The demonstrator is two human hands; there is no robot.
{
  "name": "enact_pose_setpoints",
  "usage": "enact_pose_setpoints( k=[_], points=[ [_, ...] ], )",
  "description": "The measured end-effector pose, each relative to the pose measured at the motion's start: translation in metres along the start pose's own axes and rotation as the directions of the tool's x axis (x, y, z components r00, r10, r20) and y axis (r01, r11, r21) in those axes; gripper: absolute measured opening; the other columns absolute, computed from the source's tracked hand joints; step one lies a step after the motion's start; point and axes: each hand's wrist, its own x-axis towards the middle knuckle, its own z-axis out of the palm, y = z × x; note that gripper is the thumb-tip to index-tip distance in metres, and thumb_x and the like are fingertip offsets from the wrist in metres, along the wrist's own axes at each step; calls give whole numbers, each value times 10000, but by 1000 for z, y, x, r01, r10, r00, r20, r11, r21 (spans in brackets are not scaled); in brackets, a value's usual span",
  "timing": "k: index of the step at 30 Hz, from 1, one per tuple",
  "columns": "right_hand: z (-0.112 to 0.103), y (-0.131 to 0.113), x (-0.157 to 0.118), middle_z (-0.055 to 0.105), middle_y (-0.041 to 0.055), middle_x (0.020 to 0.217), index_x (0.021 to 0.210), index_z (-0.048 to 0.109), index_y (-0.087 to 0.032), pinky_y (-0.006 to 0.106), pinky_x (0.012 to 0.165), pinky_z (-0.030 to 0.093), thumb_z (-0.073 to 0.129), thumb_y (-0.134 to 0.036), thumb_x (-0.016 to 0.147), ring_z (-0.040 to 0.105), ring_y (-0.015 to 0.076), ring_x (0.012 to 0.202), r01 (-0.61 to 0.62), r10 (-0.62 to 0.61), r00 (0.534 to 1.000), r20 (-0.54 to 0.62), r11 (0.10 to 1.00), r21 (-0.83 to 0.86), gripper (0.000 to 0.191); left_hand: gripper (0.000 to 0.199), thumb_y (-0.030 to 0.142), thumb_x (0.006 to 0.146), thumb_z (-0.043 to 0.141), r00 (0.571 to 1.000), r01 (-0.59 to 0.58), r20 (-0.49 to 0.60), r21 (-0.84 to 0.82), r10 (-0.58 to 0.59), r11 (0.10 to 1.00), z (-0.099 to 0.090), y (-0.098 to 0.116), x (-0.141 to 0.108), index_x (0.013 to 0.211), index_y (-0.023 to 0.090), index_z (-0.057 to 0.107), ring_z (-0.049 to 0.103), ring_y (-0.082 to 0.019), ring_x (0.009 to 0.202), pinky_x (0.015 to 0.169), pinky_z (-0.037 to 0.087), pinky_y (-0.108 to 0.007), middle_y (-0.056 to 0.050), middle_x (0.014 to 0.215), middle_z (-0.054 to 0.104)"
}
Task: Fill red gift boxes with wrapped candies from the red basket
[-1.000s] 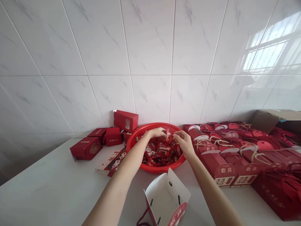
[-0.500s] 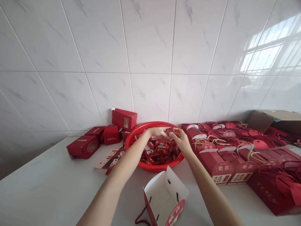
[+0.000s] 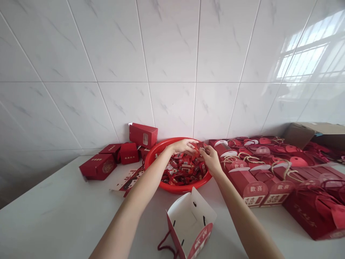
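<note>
A red plastic basket (image 3: 176,189) full of red-wrapped candies (image 3: 183,171) stands against the wall. Above its back right part, my right hand (image 3: 211,160) pinches a red-wrapped candy (image 3: 200,146). My left hand (image 3: 183,146) comes in from the other side, its fingers curled around the same small red bundle; how many pieces lie between the hands is hard to make out. Nearer to me, between my forearms, an open red candy box (image 3: 176,230) with a white inside (image 3: 190,217) and a dark red cord (image 3: 166,247) sits on the table.
Several closed red gift boxes (image 3: 249,183) with rope handles fill the right side. A dark red bag-like box (image 3: 309,216) lies in front of them, a cardboard carton (image 3: 318,128) behind. More red boxes (image 3: 98,166) and a printed card (image 3: 126,181) are left of the basket.
Both hands stay over the basket, with the fingers of my left hand shifted around the red wrapper. My right hand has moved slightly right. The whole view has shifted a little.
</note>
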Motion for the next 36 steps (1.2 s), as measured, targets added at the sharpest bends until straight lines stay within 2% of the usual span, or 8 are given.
enact_pose_setpoints(
  k=[3, 5, 10, 16, 22, 25, 29, 36],
  points=[
    [1, -3, -1, 654, 19, 740, 765, 621, -201, 340, 650, 549, 789, -509, 614, 625, 206, 730, -18, 17, 1000, 17, 999, 48, 382, 646, 69, 683, 818, 999, -50, -12, 32, 50, 998, 2, -1, 0, 1296, 152, 632, 733, -202, 856, 869, 581, -376, -59, 936, 745],
    [1, -5, -2, 651, 17, 722, 750, 624, -190, 337, 649, 545, 795, -501, 604, 620, 197, 708, -17, 15, 1000, 25, 997, 70, 383, 647, 89, 695, 815, 991, -93, -88, 96, 101, 991, 6, -2, 1, 1307, 164, 620, 726, -189, 833, 842, 589, -369, -52, 957, 734],
    [0, -8, -2, 648, 4, 757, 788, 574, -211, 344, 690, 569, 778, -498, 621, 648, 195, 746, 6, 3, 999, -50, 982, 187, 390, 497, 128, 845, 648, 968, -107, -155, 457, 197, 883, 15, -5, 4, 1338, 134, 584, 721, -183, 900, 836, 583, -328, -133, 1184, 707],
    [-2, -5, 0, 591, -18, 755, 763, 480, -243, 353, 675, 583, 784, -473, 596, 663, 192, 708, 30, 8, 991, -136, 961, 275, 416, 341, 28, 626, 654, 998, 23, -59, 686, 25, 727, 25, -14, 3, 898, 202, 765, 714, -257, 924, 822, 560, -327, -53, 923, 776],
    [-1, -6, -1, 608, -20, 752, 814, 463, -254, 363, 689, 584, 779, -456, 598, 694, 213, 730, 34, 6, 991, -133, 956, 292, 433, 438, 44, 425, 714, 985, 165, -113, 827, -128, 538, 26, -19, 6, 806, 255, 769, 687, -333, 938, 780, 546, -361, -63, 880, 756],
    [-1, -8, -2, 620, -28, 762, 886, 485, -256, 367, 710, 584, 770, -430, 597, 702, 210, 733, 32, 7, 992, -124, 950, 310, 442, 322, 67, 418, 742, 974, 218, -155, 850, -168, 480, 22, -20, 5, 684, 248, 737, 682, -319, 876, 790, 533, -374, -39, 743, 722],
    [0, -10, -3, 630, -34, 775, 957, 519, -252, 370, 730, 579, 774, -397, 582, 698, 197, 714, 11, 30, 993, -112, 937, 348, 477, 170, 127, 488, 777, 971, 234, -182, 835, -153, 498, 12, -18, -6, 602, 225, 696, 668, -279, 771, 765, 513, -353, -18, 616, 665],
    [1, -10, -3, 696, 16, 804, 817, 614, -210, 344, 739, 565, 793, -411, 600, 666, 199, 779, -25, 32, 999, -18, 949, 313, 346, 373, 491, 743, 748, 967, 132, -245, 724, 74, 677, 1, 1, -27, 966, 193, 737, 645, -242, 887, 750, 477, -293, -54, 951, 727]
  ],
)
